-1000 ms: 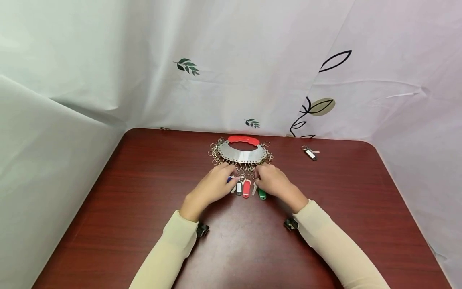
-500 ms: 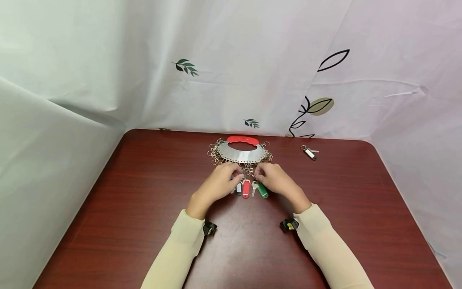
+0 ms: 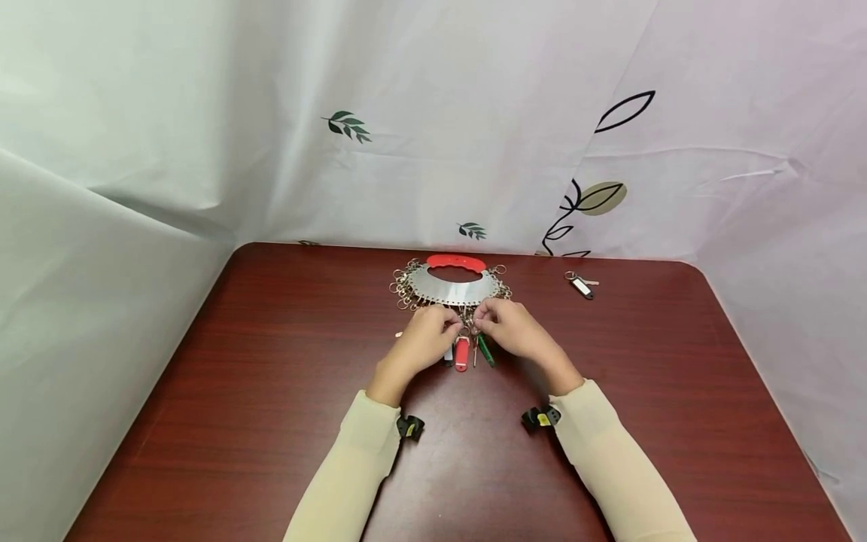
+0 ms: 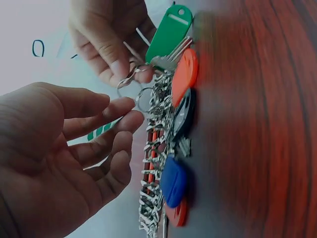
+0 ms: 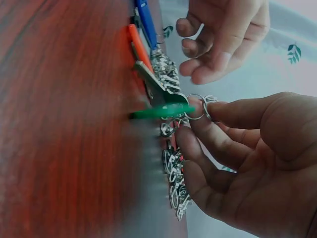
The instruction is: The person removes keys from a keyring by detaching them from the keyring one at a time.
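Note:
My right hand [image 3: 511, 329] pinches a split ring [image 5: 195, 106] between thumb and fingers. From that ring hang a green key tag [image 5: 163, 111] and a silver key [image 5: 150, 82]. Close beside it is my left hand [image 3: 427, 336], thumb and fingers loosely bent, fingertips by another ring [image 4: 146, 99] and nothing gripped. Behind both hands lies a curved silver key-holder plate [image 3: 454, 290] with a red handle [image 3: 457, 262], its lower edge lined with metal clips [image 4: 148, 171]. Along the clips are a red tag [image 3: 462, 354], a black tag [image 4: 184, 116] and a blue tag [image 4: 173, 182].
On the dark red-brown table [image 3: 271, 391], a black-framed tag [image 3: 582, 287] with a key lies apart at the back right. White curtain [image 3: 406, 165] with leaf prints hangs behind the table's far edge. Both wrists wear small black cameras [image 3: 410, 427].
My left hand has moved right, closer to my right hand. The right hand has shifted slightly up and left, and the green tag and its key have turned edge-on.

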Tool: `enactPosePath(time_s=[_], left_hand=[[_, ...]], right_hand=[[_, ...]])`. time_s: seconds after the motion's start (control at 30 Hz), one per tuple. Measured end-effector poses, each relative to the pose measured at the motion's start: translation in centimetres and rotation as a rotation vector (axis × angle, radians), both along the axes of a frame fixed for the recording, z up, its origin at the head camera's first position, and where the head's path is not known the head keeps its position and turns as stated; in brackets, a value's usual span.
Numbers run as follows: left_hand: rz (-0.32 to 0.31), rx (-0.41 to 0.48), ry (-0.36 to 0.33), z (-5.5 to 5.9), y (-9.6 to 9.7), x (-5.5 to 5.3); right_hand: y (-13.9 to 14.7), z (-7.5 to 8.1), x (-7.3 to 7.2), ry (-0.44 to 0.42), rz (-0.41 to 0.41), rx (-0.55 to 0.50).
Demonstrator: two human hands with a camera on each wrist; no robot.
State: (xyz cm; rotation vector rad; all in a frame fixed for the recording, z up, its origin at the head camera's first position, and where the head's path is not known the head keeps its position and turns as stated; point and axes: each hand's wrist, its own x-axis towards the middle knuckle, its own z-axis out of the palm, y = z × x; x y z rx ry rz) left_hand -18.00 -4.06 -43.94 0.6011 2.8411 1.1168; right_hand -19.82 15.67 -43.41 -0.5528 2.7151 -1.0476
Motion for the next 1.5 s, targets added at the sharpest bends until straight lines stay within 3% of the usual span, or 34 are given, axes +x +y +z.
enactPosePath(time_s=[0.27, 0.53, 1.0, 1.17, 1.3, 1.5], left_hand=[[0.070, 0.039, -0.037, 0.1, 0.9, -0.1], [0.183, 0.208, -0.150, 0.2, 1.2, -0.1], [0.198, 0.382, -0.236, -0.1, 1.8, 0.0], [0.224, 0.408, -0.227, -0.1, 1.8, -0.1], [0.256, 0.377, -0.195, 0.0, 1.7, -0.1], [0.305, 0.260, -0.024, 0.5, 1.5, -0.1]], right_hand=[[0.0, 0.1, -0.8, -0.079, 0.015, -0.124], [-0.1, 0.0, -1.0, -0.175, 0.043, -0.231], [-0.5, -0.2, -0.5, -0.257, 0.056, -0.301], [-0.7, -0.1, -0.6, -0.252, 0.040, -0.284], [-0.8, -0.2, -0.7, -0.186, 0.035, -0.260], [-0.8, -0.2, -0.6, -0.083, -0.031, -0.222]])
